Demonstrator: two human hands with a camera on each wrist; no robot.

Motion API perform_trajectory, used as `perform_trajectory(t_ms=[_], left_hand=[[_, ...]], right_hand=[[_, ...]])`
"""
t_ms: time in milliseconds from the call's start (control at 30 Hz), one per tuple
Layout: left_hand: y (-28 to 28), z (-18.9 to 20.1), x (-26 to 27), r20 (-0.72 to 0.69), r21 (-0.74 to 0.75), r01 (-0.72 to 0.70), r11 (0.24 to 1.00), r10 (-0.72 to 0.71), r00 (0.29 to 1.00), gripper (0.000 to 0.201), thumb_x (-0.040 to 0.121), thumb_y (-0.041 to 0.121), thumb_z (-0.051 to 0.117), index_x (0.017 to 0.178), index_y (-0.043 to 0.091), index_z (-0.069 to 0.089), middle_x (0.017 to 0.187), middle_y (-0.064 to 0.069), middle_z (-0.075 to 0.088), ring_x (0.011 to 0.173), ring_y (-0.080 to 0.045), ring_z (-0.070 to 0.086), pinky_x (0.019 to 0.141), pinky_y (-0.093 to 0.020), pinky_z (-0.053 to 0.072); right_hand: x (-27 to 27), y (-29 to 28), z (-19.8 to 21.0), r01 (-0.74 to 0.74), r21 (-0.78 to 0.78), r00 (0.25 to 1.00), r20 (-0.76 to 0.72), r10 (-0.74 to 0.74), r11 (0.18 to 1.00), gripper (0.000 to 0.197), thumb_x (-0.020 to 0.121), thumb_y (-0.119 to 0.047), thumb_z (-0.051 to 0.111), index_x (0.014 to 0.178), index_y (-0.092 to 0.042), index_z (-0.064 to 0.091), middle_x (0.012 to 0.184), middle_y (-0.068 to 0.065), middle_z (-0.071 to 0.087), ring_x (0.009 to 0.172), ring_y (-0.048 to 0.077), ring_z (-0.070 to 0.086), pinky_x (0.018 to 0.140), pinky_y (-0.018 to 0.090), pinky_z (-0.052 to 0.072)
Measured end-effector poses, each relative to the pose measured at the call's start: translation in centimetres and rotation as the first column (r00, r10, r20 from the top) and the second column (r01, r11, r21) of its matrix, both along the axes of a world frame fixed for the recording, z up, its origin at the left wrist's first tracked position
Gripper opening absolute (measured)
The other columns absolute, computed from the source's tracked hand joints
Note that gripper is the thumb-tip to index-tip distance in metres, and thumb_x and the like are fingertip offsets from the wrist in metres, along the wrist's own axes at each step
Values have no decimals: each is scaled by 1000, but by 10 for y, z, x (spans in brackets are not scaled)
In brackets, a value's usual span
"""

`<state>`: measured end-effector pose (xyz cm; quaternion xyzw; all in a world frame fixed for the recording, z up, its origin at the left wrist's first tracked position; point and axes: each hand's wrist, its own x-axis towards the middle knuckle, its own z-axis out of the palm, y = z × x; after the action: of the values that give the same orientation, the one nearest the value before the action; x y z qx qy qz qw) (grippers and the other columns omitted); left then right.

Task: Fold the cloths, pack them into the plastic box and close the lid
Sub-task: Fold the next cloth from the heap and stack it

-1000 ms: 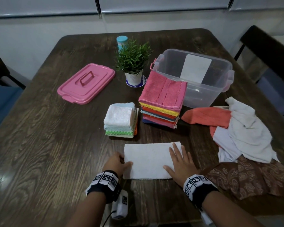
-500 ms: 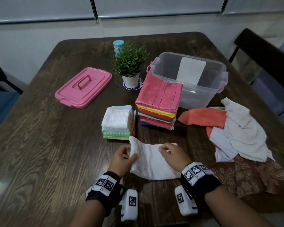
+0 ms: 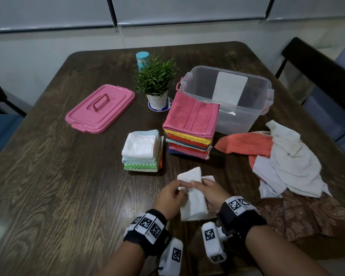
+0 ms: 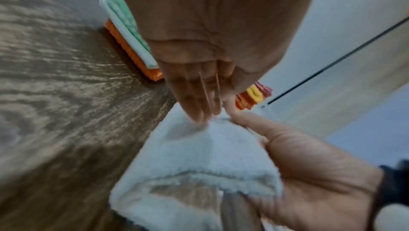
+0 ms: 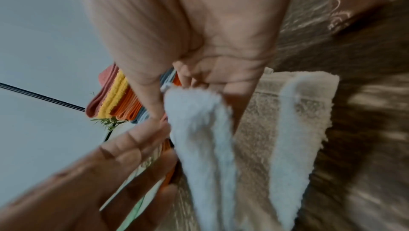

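White terry cloth (image 3: 191, 198), half folded, held just above the dark wood-grain table (image 3: 58, 186) at its near edge. Left hand (image 3: 170, 197) grip: fingertips pinching the cloth's left side. Right hand (image 3: 212, 193) grip: fingers curled round its right side. Just beyond the grip, a small stack of folded pale cloths (image 3: 141, 150); beside it a taller stack topped by a pink towel (image 3: 190, 126). Further off, a clear plastic box (image 3: 245, 108), open. Right of the grip, a heap of unfolded cloths (image 3: 287, 162). Far left, a pink plastic lid (image 3: 100, 108), lying flat.
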<state>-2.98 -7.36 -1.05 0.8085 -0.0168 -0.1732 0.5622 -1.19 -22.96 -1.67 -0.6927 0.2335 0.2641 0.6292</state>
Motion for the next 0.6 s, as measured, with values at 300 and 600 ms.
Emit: perform_trajectory(t_ms=[300, 600], left_hand=[[0, -30, 4, 80, 669, 294, 683, -459, 885, 57, 101, 35, 36, 152, 26, 13, 161, 10, -4, 147, -18, -3, 120, -42, 14], [-16, -44, 4, -94, 746, 452, 488, -596, 798, 81, 97, 49, 41, 152, 20, -12, 157, 3, -26, 145, -24, -21, 117, -45, -4]], right_hand=[[-1, -26, -12, -156, -469, 975, 70, 212, 870, 21, 97, -21, 49, 104, -7, 62, 105, 14, 66, 94, 27, 61, 75, 29, 44], [-1, -33, -26, -122, -607, 990, -15, 143, 785, 38, 100, -23, 44, 134, -7, 44, 130, 17, 56, 115, 35, 55, 92, 33, 41]])
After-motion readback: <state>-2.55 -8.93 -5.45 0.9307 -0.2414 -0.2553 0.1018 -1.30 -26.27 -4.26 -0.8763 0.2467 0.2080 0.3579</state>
